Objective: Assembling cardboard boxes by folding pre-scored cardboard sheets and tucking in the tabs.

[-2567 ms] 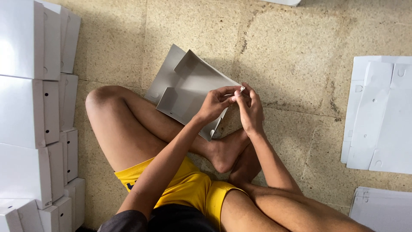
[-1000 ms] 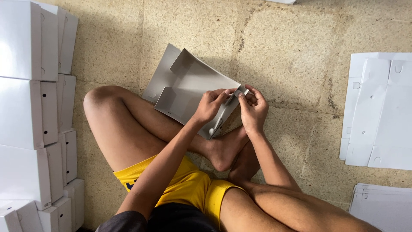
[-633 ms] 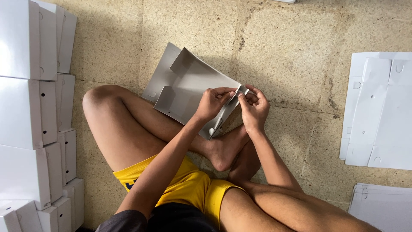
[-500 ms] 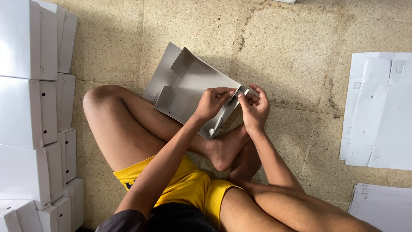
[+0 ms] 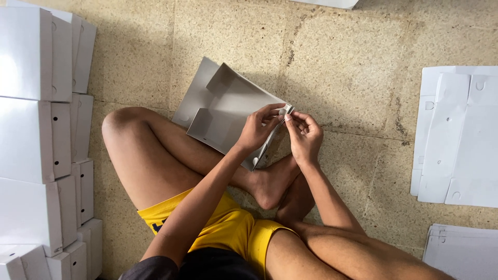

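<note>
Speckled stone floor (image 5: pixel 358 62) carries all the work; we sit on it cross-legged. Our left hand (image 5: pixel 258 129) and right hand (image 5: pixel 305 137) are both closed in a pinch on the near-right corner of a grey, partly folded cardboard box (image 5: pixel 228 109), which rests against our legs at centre. We judge the box as half formed: two walls stand, the corner is not yet locked. Finished white boxes (image 5: pixel 36 135) are stacked at left, closed, contents not visible. Flat blanks (image 5: pixel 456 140) lie at right, unfolded.
</note>
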